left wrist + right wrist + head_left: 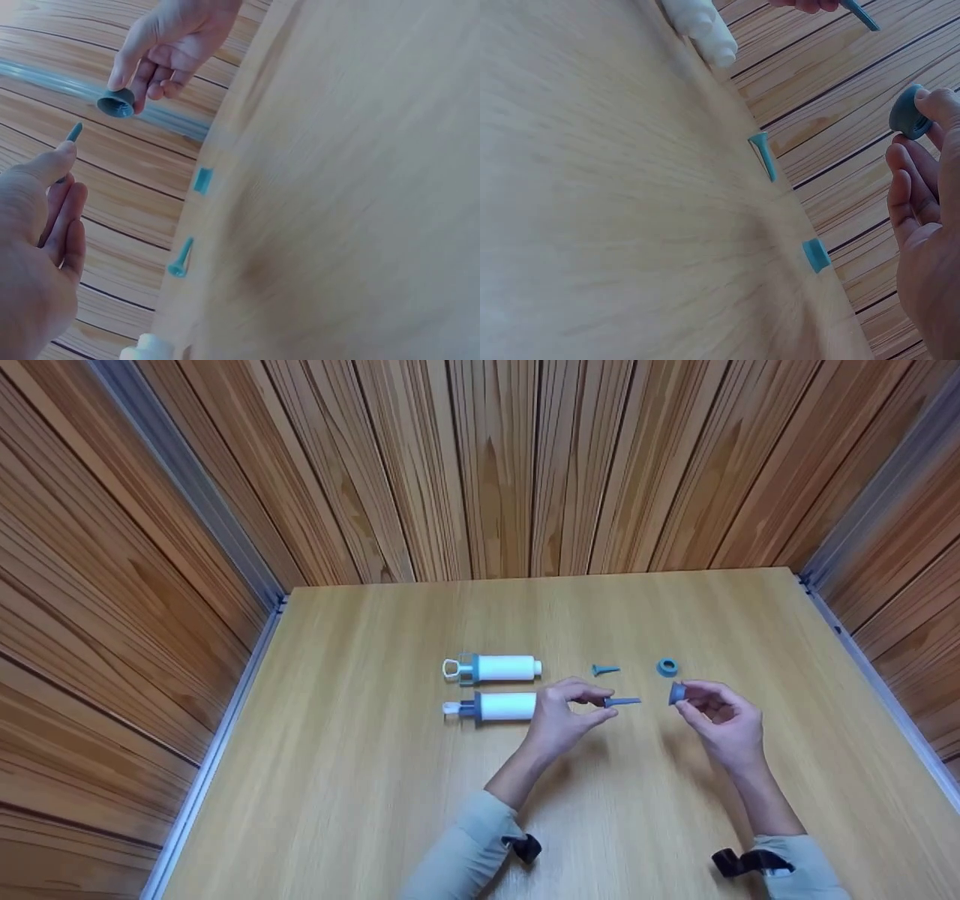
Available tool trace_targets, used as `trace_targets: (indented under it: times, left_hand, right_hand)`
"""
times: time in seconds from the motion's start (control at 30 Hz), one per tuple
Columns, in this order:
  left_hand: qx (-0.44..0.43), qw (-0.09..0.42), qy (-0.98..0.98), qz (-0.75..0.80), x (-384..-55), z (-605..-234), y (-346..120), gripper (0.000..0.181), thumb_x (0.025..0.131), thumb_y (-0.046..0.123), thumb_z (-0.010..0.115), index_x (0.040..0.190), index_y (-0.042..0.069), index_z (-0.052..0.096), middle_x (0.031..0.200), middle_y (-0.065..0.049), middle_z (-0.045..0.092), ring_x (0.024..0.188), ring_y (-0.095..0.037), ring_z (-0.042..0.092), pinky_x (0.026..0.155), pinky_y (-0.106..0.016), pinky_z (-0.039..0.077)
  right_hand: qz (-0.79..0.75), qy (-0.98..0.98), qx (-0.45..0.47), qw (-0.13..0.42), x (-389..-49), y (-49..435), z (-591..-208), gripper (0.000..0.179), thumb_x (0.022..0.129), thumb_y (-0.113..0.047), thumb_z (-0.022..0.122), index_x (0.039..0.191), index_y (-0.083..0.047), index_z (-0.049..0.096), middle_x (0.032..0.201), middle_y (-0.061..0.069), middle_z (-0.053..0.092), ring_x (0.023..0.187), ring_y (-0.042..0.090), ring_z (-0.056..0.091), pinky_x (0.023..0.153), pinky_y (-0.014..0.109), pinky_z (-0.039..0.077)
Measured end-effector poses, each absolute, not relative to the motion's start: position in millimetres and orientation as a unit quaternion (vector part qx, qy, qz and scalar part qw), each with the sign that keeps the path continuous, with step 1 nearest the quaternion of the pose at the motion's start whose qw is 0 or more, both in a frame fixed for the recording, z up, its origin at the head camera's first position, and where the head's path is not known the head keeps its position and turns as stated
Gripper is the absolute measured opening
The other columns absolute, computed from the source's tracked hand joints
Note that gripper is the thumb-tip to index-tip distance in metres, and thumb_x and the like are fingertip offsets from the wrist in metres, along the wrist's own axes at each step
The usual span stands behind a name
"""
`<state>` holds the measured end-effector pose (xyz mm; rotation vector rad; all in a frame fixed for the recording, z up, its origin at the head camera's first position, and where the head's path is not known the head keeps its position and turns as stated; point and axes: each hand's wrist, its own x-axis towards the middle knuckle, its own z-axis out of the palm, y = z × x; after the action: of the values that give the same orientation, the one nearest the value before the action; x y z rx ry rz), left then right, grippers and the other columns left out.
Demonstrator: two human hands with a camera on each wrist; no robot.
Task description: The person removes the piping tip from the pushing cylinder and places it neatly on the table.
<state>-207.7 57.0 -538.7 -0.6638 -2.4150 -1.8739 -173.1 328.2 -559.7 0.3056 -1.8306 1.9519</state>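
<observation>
My left hand (556,721) pinches a slim dark blue nozzle (625,701) between thumb and fingertips, its narrow end pointing right. Facing it, my right hand (726,729) holds a dark blue flared screw cap (676,694) by its edge. A gap separates the two parts, and both are held above the table. In the left wrist view the cap's hollow (118,106) shows its open side. The right wrist view shows the cap (906,114) between thumb and fingers. Behind the left hand lies a white hand pump (505,706) with a dark blue collar, its right end hidden.
Another white hand pump (506,668), with a lighter blue collar and a loop handle, lies just beyond the first. To its right a teal nozzle (606,670) and a teal ring cap (667,667) rest on the table (337,780). Wooden panel walls (495,472) enclose the table.
</observation>
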Motion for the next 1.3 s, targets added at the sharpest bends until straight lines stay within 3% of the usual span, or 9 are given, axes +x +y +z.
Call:
trace_targets:
  times: [0.2, 0.53, 0.8, 1.03, 1.3]
  left_hand:
    - [-0.185, -0.007, -0.770, -0.610, -210, -547, 66, 0.024, 0.095, 0.012, 0.091, 0.119, 0.010, 0.088, 0.112, -0.007, 0.087, 0.099, -0.001, 0.078, 0.098, -0.020, 0.060]
    - [-0.147, -0.044, -0.776, -0.611, -214, -560, 79, 0.025, 0.096, 0.012, 0.090, 0.121, 0.012, 0.088, 0.115, -0.004, 0.086, 0.098, 0.004, 0.074, 0.098, -0.018, 0.059]
    - [-0.124, -0.067, -0.779, -0.611, -219, -570, 88, 0.027, 0.095, 0.010, 0.091, 0.122, 0.014, 0.088, 0.114, -0.001, 0.086, 0.096, 0.006, 0.072, 0.093, -0.016, 0.059]
    - [-0.132, -0.040, -0.779, -0.612, -222, -580, 98, 0.026, 0.092, 0.009, 0.093, 0.117, 0.009, 0.089, 0.113, -0.009, 0.088, 0.091, 0.007, 0.071, 0.085, -0.012, 0.059]
    - [-0.097, -0.035, -0.822, -0.560, -223, -584, 105, 0.027, 0.090, 0.012, 0.095, 0.117, 0.015, 0.090, 0.110, 0.001, 0.089, 0.095, 0.001, 0.077, 0.086, -0.013, 0.059]
  right_hand:
    - [0.696, -0.682, 0.062, 0.216, -174, 332, -561, 0.029, 0.088, 0.029, 0.071, 0.116, 0.025, 0.070, 0.099, -0.005, 0.084, 0.085, 0.004, 0.074, 0.077, 0.013, 0.060]
    - [0.663, -0.726, 0.013, 0.183, -177, 343, -566, 0.032, 0.091, 0.024, 0.076, 0.122, 0.023, 0.069, 0.097, -0.008, 0.083, 0.088, 0.003, 0.076, 0.077, 0.014, 0.061]
    - [0.609, -0.778, -0.037, 0.151, -180, 351, -571, 0.034, 0.098, 0.008, 0.081, 0.130, 0.016, 0.071, 0.098, -0.018, 0.078, 0.089, -0.001, 0.072, 0.077, 0.011, 0.058]
    - [0.593, -0.792, -0.076, 0.123, -186, 355, -576, 0.039, 0.099, 0.002, 0.083, 0.134, 0.015, 0.071, 0.094, -0.024, 0.075, 0.088, -0.004, 0.070, 0.079, 0.010, 0.058]
    - [0.564, -0.812, -0.116, 0.092, -192, 360, -580, 0.041, 0.104, -0.007, 0.080, 0.140, 0.010, 0.069, 0.092, -0.030, 0.069, 0.090, -0.008, 0.066, 0.082, 0.008, 0.056]
